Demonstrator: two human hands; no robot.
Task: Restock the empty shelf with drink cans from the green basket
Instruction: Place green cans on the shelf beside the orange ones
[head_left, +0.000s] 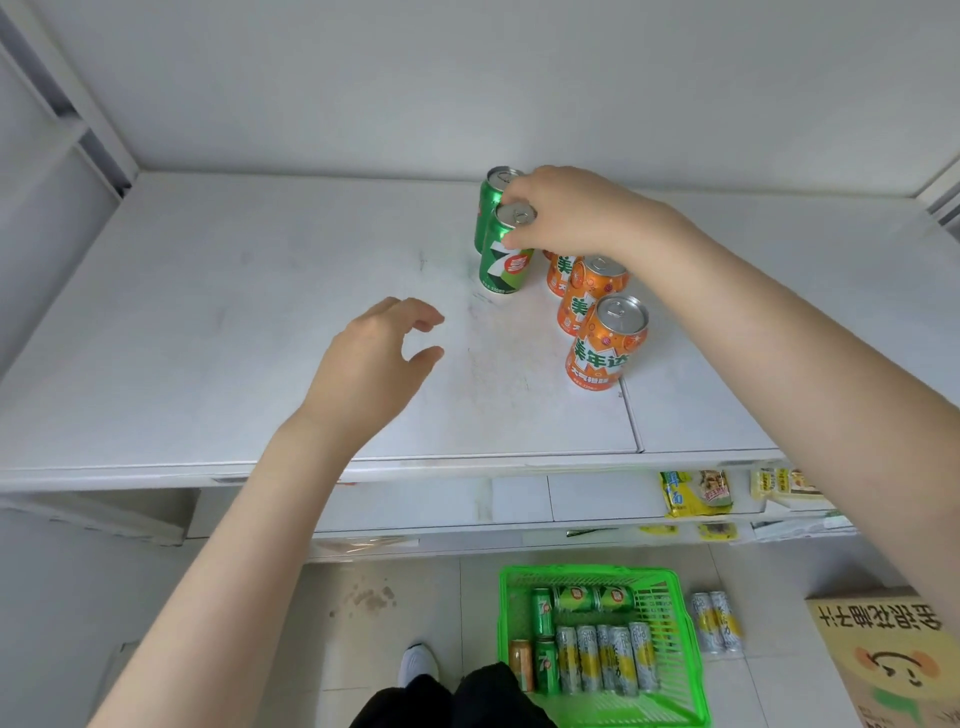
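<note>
- Bottom centre of the frame: the green basket (592, 573) sits on the floor, with drink cans (597, 657) lying inside it.
- Middle left: the left hand (371, 364) hovers over the white shelf (208, 338), fingers loosely curved, holding nothing.
- Centre right: three orange cans (605, 345) stand upright in a row on the shelf.
- Upper centre: the right hand (566, 213) grips the top of an upright green can (504, 267), just in front of a second green can (491, 208).

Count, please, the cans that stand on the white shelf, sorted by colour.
Green cans: 2
Orange cans: 3
Total: 5
The right hand may hide more behind it.
</note>
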